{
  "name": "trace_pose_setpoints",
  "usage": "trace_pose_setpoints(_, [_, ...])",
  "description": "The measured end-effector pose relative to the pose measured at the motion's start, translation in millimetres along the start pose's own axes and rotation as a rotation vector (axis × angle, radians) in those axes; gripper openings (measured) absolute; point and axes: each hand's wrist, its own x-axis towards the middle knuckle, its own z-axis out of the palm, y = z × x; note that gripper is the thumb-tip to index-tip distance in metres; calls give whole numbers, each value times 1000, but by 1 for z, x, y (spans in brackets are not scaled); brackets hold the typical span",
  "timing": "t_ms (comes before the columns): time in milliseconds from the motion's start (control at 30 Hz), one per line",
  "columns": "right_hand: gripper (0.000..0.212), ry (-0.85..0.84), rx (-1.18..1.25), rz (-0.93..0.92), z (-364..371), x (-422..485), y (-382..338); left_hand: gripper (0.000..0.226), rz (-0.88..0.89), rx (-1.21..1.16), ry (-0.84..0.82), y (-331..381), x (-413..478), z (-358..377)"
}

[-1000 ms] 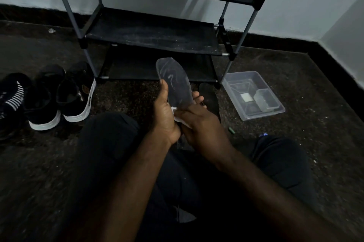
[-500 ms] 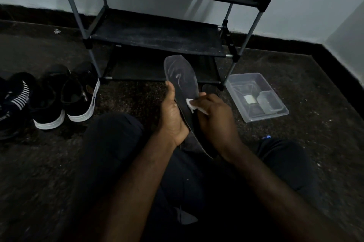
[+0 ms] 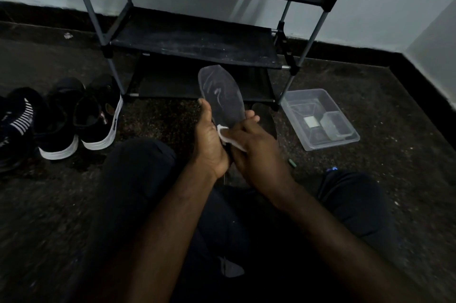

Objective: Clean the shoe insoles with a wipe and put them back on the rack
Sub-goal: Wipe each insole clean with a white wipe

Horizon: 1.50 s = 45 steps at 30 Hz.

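Head view: the person sits on the dark speckled floor facing the black fabric-shelved rack with grey metal poles (image 3: 197,41). The left hand (image 3: 211,145) grasps the dark grey foam insole (image 3: 220,95) around its lower half, thumb along 1 edge and fingertips wrapped over the other. The insole is held upright between the knees, toe end up and in front of the lowest shelf, so its top face is turned toward the wearer for wiping. The right hand (image 3: 254,149) pinches the small white wipe (image 3: 225,133) and presses it against the insole's face just beside the left thumb. Pale streaks show on the upper face. In my judgement the wiping of this insole is in progress and its return to the rack is not yet done.

A second dark insole-shaped piece (image 3: 265,117) lies on the floor behind the right hand, near the rack's foot. A clear plastic rectangular tub (image 3: 320,117) sits to the right. Black white-soled shoes (image 3: 98,115) stand left of the rack.
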Motion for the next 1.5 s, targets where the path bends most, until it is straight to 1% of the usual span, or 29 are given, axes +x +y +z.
trace_pose_setpoints(100, [20, 125, -75, 130, -5, 10, 19, 80, 8, 3, 7, -3, -1, 4])
trace_pose_setpoints(133, [20, 131, -75, 162, -5, 10, 20, 78, 11, 25, 15, -5, -1, 7])
trace_pose_setpoints(200, [19, 91, -26, 129, -3, 8, 11, 76, 19, 37, 35, -6, 0, 6])
trace_pose_setpoints(300, [19, 19, 28, -9, -4, 3, 0, 81, -6, 36, 39, -1, 0, 1])
trace_pose_setpoints(333, [19, 23, 16, -2, -5, 5, 4, 80, -2, 31, 32, -1, 1, 1])
trace_pose_setpoints(433, [25, 135, -66, 150, -10, 12, 19, 78, 8, 34, 26, -5, -1, 5])
trace_pose_setpoints(467, [26, 142, -90, 169, -8, 12, 20, 77, 6, 44, 31, -6, 0, 6])
trace_pose_setpoints(533, [22, 77, -61, 108, -2, 8, 9, 75, -2, 51, 43, -4, 0, 4])
trace_pose_setpoints(600, [22, -2, 8, -20, 0, 0, -2, 77, -3, 46, 41, 1, -2, 2])
trace_pose_setpoints(667, [23, -7, -10, -72, -2, 1, 2, 79, -1, 36, 33, 2, -1, 1])
trace_pose_setpoints(733, [25, 85, -82, 12, -5, 8, 16, 78, -8, 30, 21, -1, 0, 3])
trace_pose_setpoints(767, [29, 124, -112, 62, -7, 11, 22, 76, -12, 32, 18, -3, 1, 4])
trace_pose_setpoints(800, [32, 134, -127, 86, -7, 12, 25, 75, -14, 37, 20, -5, 1, 5])
trace_pose_setpoints(833, [30, 116, -130, 85, -6, 12, 22, 74, -15, 42, 26, -6, 1, 5])
trace_pose_setpoints(900, [20, 55, -94, 13, -2, 7, 11, 77, -29, 44, 36, -4, 2, 2])
trace_pose_setpoints(967, [20, 21, -85, -71, -1, 2, 7, 79, -45, 26, 20, -2, 3, 0])
trace_pose_setpoints(1000, [21, 34, -104, -62, -2, 3, 11, 78, -43, 14, 13, -2, 5, 0])
trace_pose_setpoints(1067, [22, 97, -167, 29, -5, 9, 22, 76, -36, -12, -3, -6, 5, 1])
trace_pose_setpoints(1133, [19, 114, -199, 96, -6, 11, 24, 74, -26, -6, -7, -8, 4, 2])
trace_pose_setpoints(1200, [17, 59, -138, 81, -3, 8, 10, 73, -26, 22, 5, -5, 4, 0])
trace_pose_setpoints(1267, [19, 3, -68, -6, -1, 3, -4, 72, -32, 40, 21, 0, 4, -3])
trace_pose_setpoints(1333, [18, 29, -96, -55, 1, 4, 3, 74, -30, 42, 24, 0, 5, -3])
trace_pose_setpoints(1400, [19, 107, -139, 18, -1, 11, 20, 71, -27, 38, 17, -4, 6, -1])
trace_pose_setpoints(1467, [19, 116, -135, 78, -1, 13, 24, 66, -22, 42, 32, -8, 6, 1])
trace_pose_setpoints(1500, [18, 113, -104, 73, 0, 12, 19, 66, -29, 42, 37, -8, 5, 0])
